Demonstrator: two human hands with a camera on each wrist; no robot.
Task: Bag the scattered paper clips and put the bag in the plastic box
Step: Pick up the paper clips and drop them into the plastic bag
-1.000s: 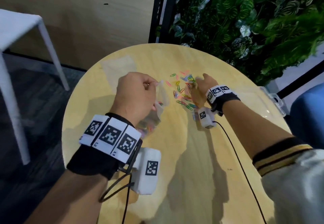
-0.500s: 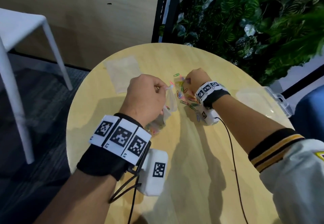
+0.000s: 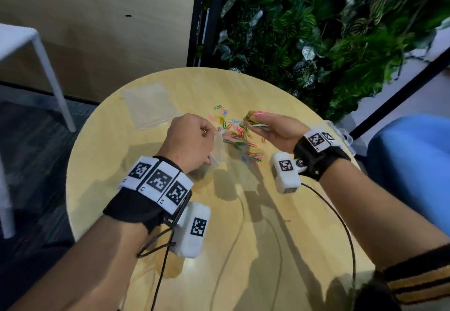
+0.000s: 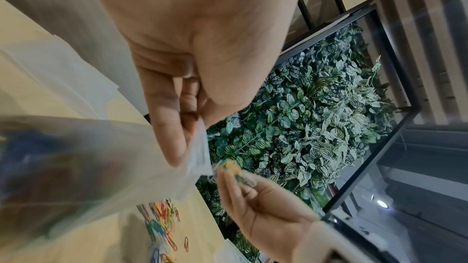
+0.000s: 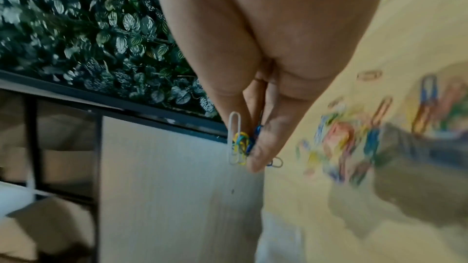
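Coloured paper clips (image 3: 237, 135) lie scattered in the middle of the round wooden table (image 3: 255, 249). My left hand (image 3: 188, 140) pinches the top edge of a clear plastic bag (image 4: 106, 151) with several clips inside; the bag hangs below the hand. My right hand (image 3: 272, 128), palm turned up above the pile, pinches a small bunch of paper clips (image 5: 240, 143) between thumb and fingers, just right of the bag's mouth. The clear plastic box (image 3: 341, 135) sits at the table's right edge, mostly hidden behind my right wrist.
A second empty clear bag (image 3: 148, 106) lies flat at the table's far left. A leafy plant wall (image 3: 328, 30) stands behind the table, a white stool (image 3: 36, 50) to the left and a blue seat (image 3: 411, 164) to the right.
My right hand gathered clips from the pile, lifted and turned palm up with them pinched. My left hand stayed on the bag, holding it up.
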